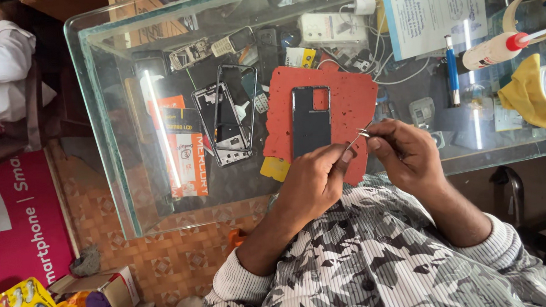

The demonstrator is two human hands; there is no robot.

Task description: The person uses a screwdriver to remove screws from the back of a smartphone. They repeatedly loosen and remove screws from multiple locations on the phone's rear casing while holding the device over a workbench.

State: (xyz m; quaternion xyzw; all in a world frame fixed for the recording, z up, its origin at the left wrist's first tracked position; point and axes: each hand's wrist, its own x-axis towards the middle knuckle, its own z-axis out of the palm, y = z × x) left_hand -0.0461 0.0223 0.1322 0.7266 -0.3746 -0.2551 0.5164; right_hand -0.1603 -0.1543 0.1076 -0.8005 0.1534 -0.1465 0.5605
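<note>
The tweezers [357, 136] are pinched in the right hand [406, 156], tips aimed toward 10 o'clock, the left hand's [314, 183] curled fingers meeting them; whether they clamp anything I cannot tell. The dark phone [310, 128] lies at 11 o'clock, long axis 12-to-6, on a red mat [353, 105]

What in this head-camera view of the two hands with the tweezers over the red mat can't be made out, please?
- Head view: whatever the tweezers pinch is too small to see.
- The left hand covers the lower end of the dark phone back and part of the red mat.
- The right hand closes over the tweezers' handle.
- Items under the glass counter are blurred by reflections.
- The yellow cloth overlaps a white container cut off by the right edge.
</note>
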